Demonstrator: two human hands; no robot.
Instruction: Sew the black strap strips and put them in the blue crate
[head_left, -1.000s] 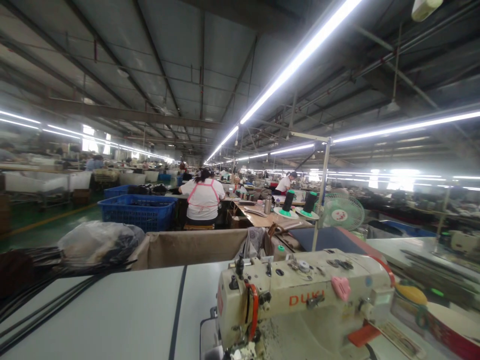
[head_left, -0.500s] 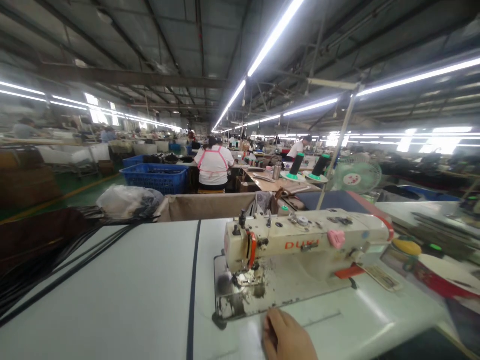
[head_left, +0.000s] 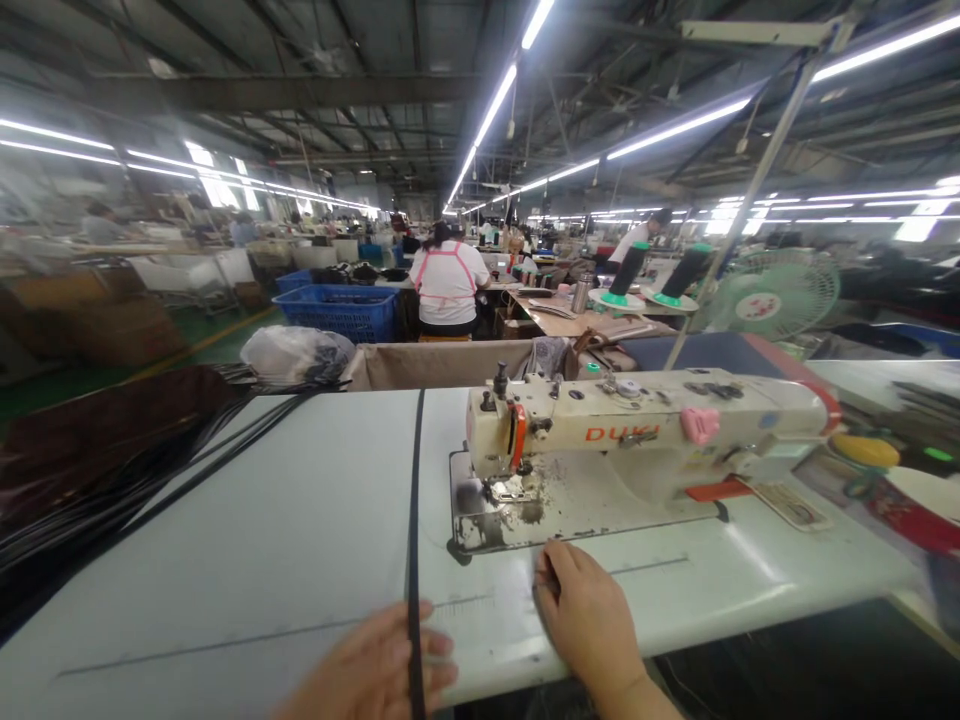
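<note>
A long black strap (head_left: 415, 480) runs down the pale tabletop (head_left: 300, 530), left of the sewing machine (head_left: 637, 430). My left hand (head_left: 375, 665) is at the near edge, slightly blurred, its fingers stretched out and apart. The strap crosses over those fingers, which are not closed round it. My right hand (head_left: 589, 610) rests on the table just in front of the machine's bed, fingers curled in. Whatever is inside its fingers, if anything, is hidden. The needle area is bare metal with worn dark patches.
More black straps (head_left: 187, 475) trail over the table's left side. Behind stand a beige fabric-lined bin (head_left: 442, 365), a plastic bag bundle (head_left: 296, 352) and a blue basket (head_left: 337, 312). A person in pink straps (head_left: 448, 285) sits beyond. A green fan (head_left: 776, 292) is at right.
My left hand has come into view at the strap. The camera has tilted down, so the table shows higher. My right hand stays curled in front of the machine.
</note>
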